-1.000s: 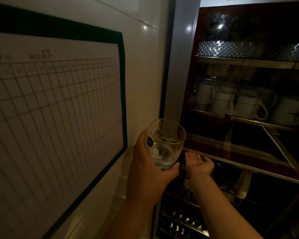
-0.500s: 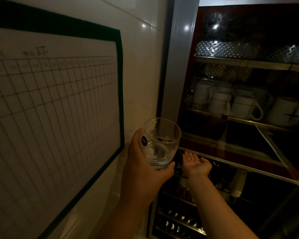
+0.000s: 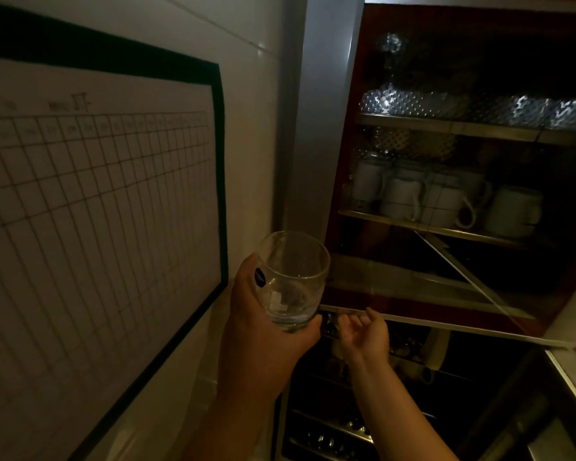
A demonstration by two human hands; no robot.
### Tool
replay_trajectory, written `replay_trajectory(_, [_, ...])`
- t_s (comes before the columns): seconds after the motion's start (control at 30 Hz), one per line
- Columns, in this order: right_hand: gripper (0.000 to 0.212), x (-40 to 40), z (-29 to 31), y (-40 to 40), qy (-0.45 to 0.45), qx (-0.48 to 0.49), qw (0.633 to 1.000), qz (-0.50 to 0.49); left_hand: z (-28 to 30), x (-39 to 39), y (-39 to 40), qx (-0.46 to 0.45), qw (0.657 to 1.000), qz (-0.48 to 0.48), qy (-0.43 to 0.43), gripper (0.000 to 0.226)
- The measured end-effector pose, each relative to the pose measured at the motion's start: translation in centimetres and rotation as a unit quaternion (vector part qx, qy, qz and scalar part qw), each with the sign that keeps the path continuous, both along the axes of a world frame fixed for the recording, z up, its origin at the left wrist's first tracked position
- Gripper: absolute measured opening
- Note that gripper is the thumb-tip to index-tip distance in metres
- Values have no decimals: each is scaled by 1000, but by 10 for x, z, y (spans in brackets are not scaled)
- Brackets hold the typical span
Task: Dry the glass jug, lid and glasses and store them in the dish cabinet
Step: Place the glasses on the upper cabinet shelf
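One glass (image 3: 290,281) cradled within left fingers (image 3: 308,331).

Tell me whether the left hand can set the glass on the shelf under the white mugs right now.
Probably not yet. The left hand grips the glass, but the cabinet's glass door covers that shelf; the right hand is at its lower edge.

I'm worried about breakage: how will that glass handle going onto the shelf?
The glass is probably fragile: thin and clear. Its rounded body may slip; the left hand wraps it alone. The narrow base might tip easily.
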State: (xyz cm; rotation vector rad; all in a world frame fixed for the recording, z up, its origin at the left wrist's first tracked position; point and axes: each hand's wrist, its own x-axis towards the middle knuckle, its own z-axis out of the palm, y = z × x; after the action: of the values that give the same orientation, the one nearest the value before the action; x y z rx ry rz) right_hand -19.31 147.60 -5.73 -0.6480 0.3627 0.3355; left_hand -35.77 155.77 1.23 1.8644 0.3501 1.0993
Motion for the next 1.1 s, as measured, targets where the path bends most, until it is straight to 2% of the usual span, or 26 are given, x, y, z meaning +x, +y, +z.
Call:
replay_trajectory(0.07, [39, -15, 2, -3, -33, -99, 994, 25, 1, -3, -2, -2, 1000, 4, -11, 104])
replay_trajectory(0.17, [33, -38, 13, -8, -108, -235, 965, 28, 6, -9, -4, -18, 1000, 13, -17, 103])
replay_trajectory(0.23, [22, -50, 37, -9, -202, -269, 942, 17, 11, -14, -6, -20, 999, 26, -15, 103])
replay_trajectory(0.3, [21, -59, 71, -7, -317, -279, 906, 22, 14, -18, -6, -3, 999, 35, -20, 103])
replay_trajectory(0.33, [23, -60, 85, -4, -355, -271, 894, 40, 16, -20, -6, 6, 999, 39, -23, 103])
replay_trajectory(0.37, [23, -58, 95, 0, -360, -250, 897, 65, 17, -23, -7, 10, 999, 40, -25, 104])
replay_trajectory(0.4, [21, -54, 99, 4, -335, -226, 910, 98, 17, -25, -8, 9, 999, 41, -25, 104])
replay_trajectory(0.43, [20, -49, 99, 8, -272, -189, 933, 144, 18, -27, -9, 7, 999, 44, -27, 103])
replay_trajectory(0.5, [23, -46, 82, 15, -94, -87, 965, 227, 19, -32, -11, 9, 998, 53, -31, 103])
replay_trajectory(0.57, [25, -48, 52, 21, 39, -49, 968, 243, 18, -36, -13, 17, 997, 63, -35, 105])
replay_trajectory(0.6, [23, -50, 36, 25, 63, -50, 968, 236, 18, -38, -14, 26, 997, 70, -35, 107])
replay_trajectory(0.7, [19, -57, 8, 32, 28, -59, 980, 186, 17, -40, -15, 60, 994, 85, -29, 106])
replay_trajectory(0.77, [44, -56, 5, 33, -6, -36, 987, 154, 21, -42, -16, 51, 995, 88, -26, 103])
replay_trajectory(0.8, [50, -53, 5, 34, -22, -23, 989, 146, 23, -43, -16, 38, 996, 81, -29, 101])
replay_trajectory(0.87, [51, -48, 7, 35, -45, -4, 990, 135, 25, -46, -15, 22, 997, 71, -23, 98])
replay_trajectory(1.0, [48, -43, 6, 32, -49, 20, 993, 102, 19, -50, -13, 33, 996, 79, -5, 107])
replay_trajectory(1.1, [48, -44, 1, 33, -14, 3, 996, 84, 16, -51, -13, 44, 996, 83, -5, 110])
